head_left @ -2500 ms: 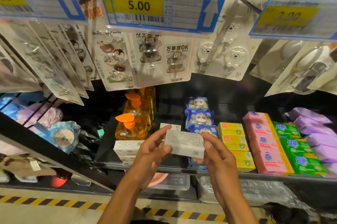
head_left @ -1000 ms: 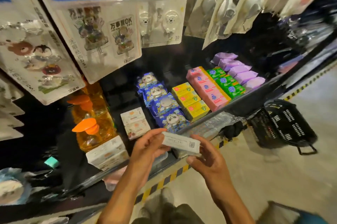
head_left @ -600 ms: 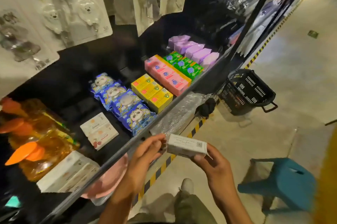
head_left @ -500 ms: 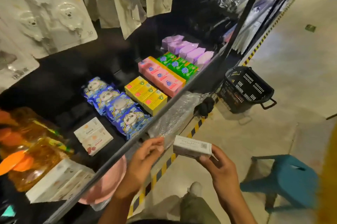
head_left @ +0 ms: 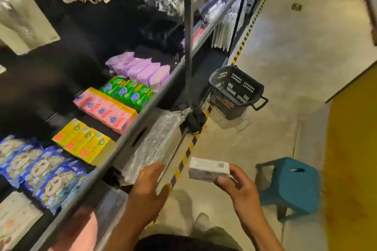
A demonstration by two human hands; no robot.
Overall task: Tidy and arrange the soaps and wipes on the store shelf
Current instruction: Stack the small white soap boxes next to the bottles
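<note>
Far left, low on the shelf, we note some pale boxes, too blurred to read. Beside them lies a row of blue wipe packs, each with a cartoon face. Next along are the yellow soap boxes in a tight row, then the pink soap packs, then the green soap packs. The lilac packs close the shelf's right end, each row just beside the next. Under the shelf's front lip we log a bundle in crinkled clear wrap. The left hand is in front of that bundle, its fingers loose and slightly spread, holding nothing. We cannot tell whether they touch the wrap. Just right of it, and apart from it, is the white box. It is off the shelf and out over the floor, lying roughly level with a printed label and a small square code facing up. The right hand grips it at the near right end, with thumb and fingers curled round its edge. Farther back, a black basket stands on the floor near the shelf's upright post, beside a line of yellow-and-black tape. Rightmost, we mark a teal stool on the floor, near the right hand.
</note>
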